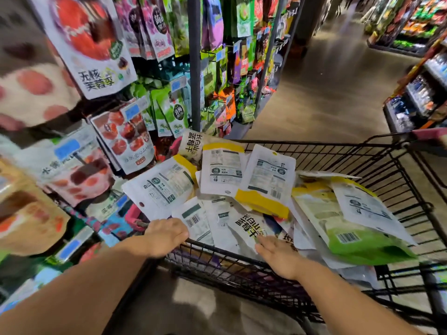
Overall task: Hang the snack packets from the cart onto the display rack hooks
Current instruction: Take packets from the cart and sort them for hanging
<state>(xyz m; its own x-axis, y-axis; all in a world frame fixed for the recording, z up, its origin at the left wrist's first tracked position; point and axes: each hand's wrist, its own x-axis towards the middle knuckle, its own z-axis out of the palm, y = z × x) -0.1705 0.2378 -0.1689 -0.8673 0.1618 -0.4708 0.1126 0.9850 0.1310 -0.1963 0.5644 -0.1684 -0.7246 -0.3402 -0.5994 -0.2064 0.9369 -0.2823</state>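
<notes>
A black wire cart (362, 163) stands in front of me, heaped with several flat snack packets (222, 170), white with yellow or green bands. My left hand (164, 234) curls over the cart's near rim at its left corner. My right hand (278, 256) lies flat with fingers stretched out, touching a white packet with black lettering (246, 227) near the rim. The display rack (194, 68) rises on the left, its hooks crowded with hanging fruit-snack packets (125, 139).
A large green and white packet (338, 226) lies across the cart's right side. The aisle floor (326, 93) opens ahead past the rack. Low shelves with goods (416, 97) stand on the right. Blue price tags sit on the hook ends.
</notes>
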